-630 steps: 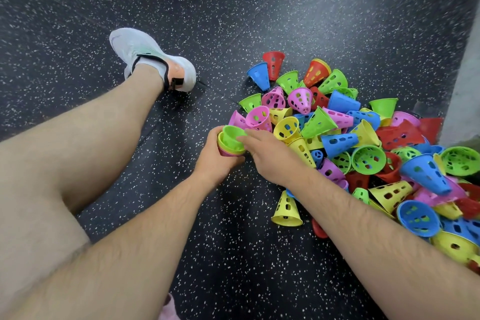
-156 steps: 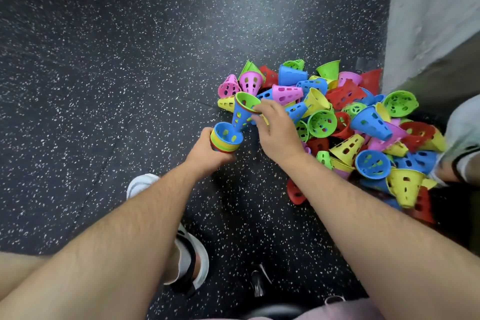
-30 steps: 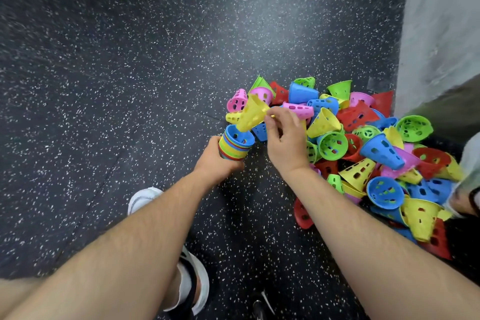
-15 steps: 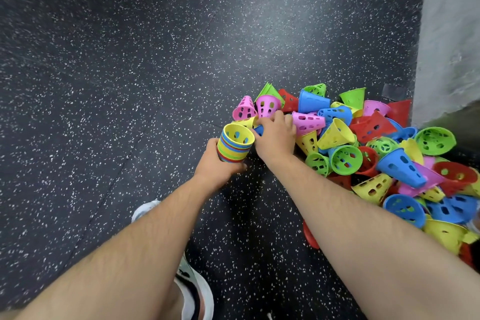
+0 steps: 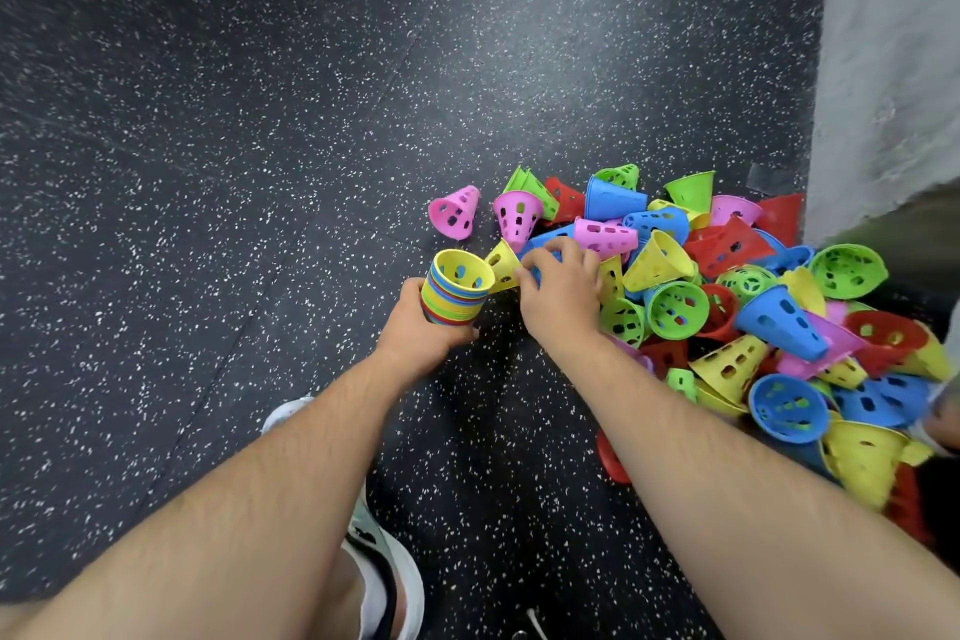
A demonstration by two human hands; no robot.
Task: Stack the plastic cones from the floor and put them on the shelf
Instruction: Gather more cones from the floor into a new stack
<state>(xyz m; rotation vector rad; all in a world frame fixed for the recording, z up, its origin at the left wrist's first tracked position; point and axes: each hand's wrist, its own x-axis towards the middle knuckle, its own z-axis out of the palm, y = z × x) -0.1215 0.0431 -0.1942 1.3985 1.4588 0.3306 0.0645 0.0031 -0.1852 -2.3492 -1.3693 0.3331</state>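
My left hand (image 5: 423, 327) grips a stack of nested cones (image 5: 457, 288), open end up, with a yellow cone innermost. Just right of it my right hand (image 5: 561, 294) lies on the near edge of the cone pile (image 5: 727, 307), fingers curled over a blue cone (image 5: 543, 244) that is mostly hidden beneath them. A yellow cone (image 5: 501, 265) lies on its side between the stack and my right hand. Two pink cones (image 5: 454, 212) (image 5: 517, 216) sit at the pile's far left edge. No shelf is in view.
The floor (image 5: 260, 120) is dark speckled rubber. A grey wall (image 5: 888, 68) rises at the right, close behind the pile. My shoe (image 5: 384, 572) is planted below my left forearm. A red cone (image 5: 610, 457) lies under my right forearm.
The yellow cone that my right hand held a second ago now sits inside the stack. My right hand has gone back to the pile and closed over a blue cone.
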